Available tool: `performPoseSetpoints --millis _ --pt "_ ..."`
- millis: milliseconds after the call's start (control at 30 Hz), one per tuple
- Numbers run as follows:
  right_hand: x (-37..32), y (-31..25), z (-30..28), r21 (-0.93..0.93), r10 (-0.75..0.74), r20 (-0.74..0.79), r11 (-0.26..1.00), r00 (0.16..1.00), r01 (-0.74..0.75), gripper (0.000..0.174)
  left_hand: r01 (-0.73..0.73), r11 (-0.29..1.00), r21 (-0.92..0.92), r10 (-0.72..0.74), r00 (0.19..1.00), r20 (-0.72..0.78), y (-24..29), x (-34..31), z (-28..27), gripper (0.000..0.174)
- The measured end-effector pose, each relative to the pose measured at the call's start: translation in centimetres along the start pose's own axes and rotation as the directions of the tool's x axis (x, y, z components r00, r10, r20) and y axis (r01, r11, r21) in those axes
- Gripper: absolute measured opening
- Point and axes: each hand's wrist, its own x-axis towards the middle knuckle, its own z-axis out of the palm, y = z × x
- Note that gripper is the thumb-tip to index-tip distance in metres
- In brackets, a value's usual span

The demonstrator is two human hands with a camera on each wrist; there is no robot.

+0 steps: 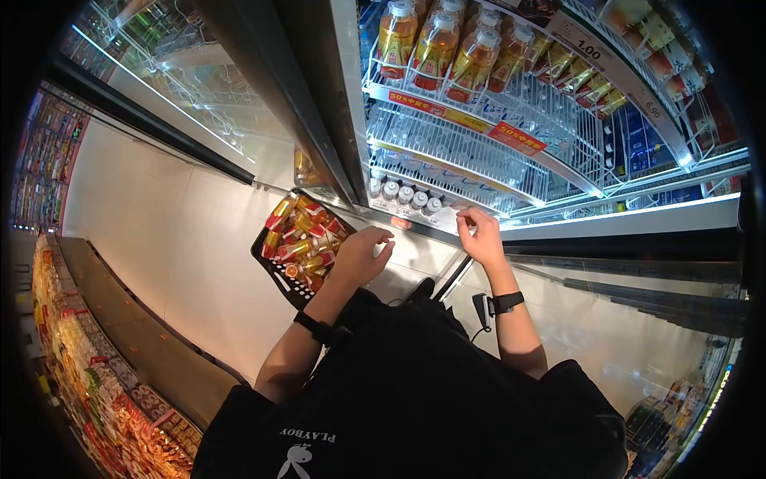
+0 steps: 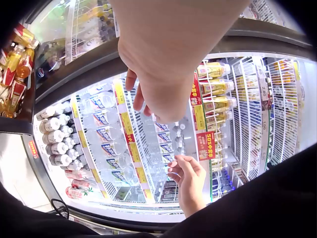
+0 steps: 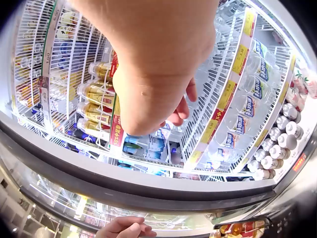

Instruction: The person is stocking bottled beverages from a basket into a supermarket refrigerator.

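Observation:
In the head view my left hand (image 1: 363, 254) hangs loosely curled and empty, beside a black basket (image 1: 292, 292) filled with amber drink bottles (image 1: 302, 239) with red labels. My right hand (image 1: 480, 235), also empty with bent, relaxed fingers, is before the lower part of an open drinks cooler. Similar amber bottles (image 1: 435, 57) stand upright on the cooler's upper shelf. In the left wrist view the left hand (image 2: 163, 94) fills the top, with the right hand (image 2: 189, 181) below it. The right wrist view has the right hand (image 3: 153, 89) large and the left hand (image 3: 124, 228) at the bottom.
Lower cooler shelves hold clear bottles (image 3: 247, 106) and white-capped bottles (image 1: 407, 195). Dark-framed glass doors stand at both sides; the left frame (image 1: 299, 96) rises near the basket. A packed snack shelf (image 1: 112, 391) lines the far left, beyond pale floor tiles (image 1: 183, 263).

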Motion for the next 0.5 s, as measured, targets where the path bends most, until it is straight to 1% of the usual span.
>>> performPoseSetpoints --millis 33,67,167,233,300,400,433,500 --pt "-0.1 0.2 0.7 0.001 -0.035 0.006 0.999 0.999 0.035 0.007 0.032 0.999 -0.021 -0.032 0.999 -0.003 -0.4 -0.4 -0.1 0.020" --pt "-0.1 0.2 1.2 0.006 -0.037 0.024 0.999 0.999 0.037 0.007 0.049 0.999 -0.021 -0.049 0.999 -0.009 -1.0 -0.9 -0.2 0.020" --pt "-0.3 0.0 3.1 -0.015 -0.018 0.102 1.000 0.995 0.019 0.008 0.168 0.985 0.026 -0.169 0.985 0.045 -2.5 -2.3 -0.9 0.020" --pt "-0.1 -0.1 4.5 0.029 -0.016 0.150 0.999 0.989 0.012 0.010 0.223 0.975 0.018 -0.223 0.974 0.025 -3.8 -3.4 -1.1 0.020" --pt "0.4 -0.7 5.5 0.028 -0.017 0.187 1.000 0.982 0.012 0.011 0.295 0.956 0.012 -0.295 0.955 0.021 -4.8 -4.3 -1.8 0.022" --pt "1.2 -1.6 7.2 0.021 -0.015 0.243 1.000 0.970 0.011 0.012 0.313 0.950 0.013 -0.313 0.950 -0.013 -6.8 -5.6 -2.4 0.023" --pt "1.5 -1.8 7.8 0.016 -0.014 0.262 1.000 0.965 0.010 0.012 0.359 0.933 -0.007 -0.359 0.933 -0.011 -7.5 -6.0 -2.6 0.023" --pt "2.3 -2.1 9.2 0.023 -0.019 0.301 1.000 0.953 0.012 0.012 0.403 0.915 0.005 -0.403 0.915 -0.022 -8.6 -6.6 -3.3 0.022"
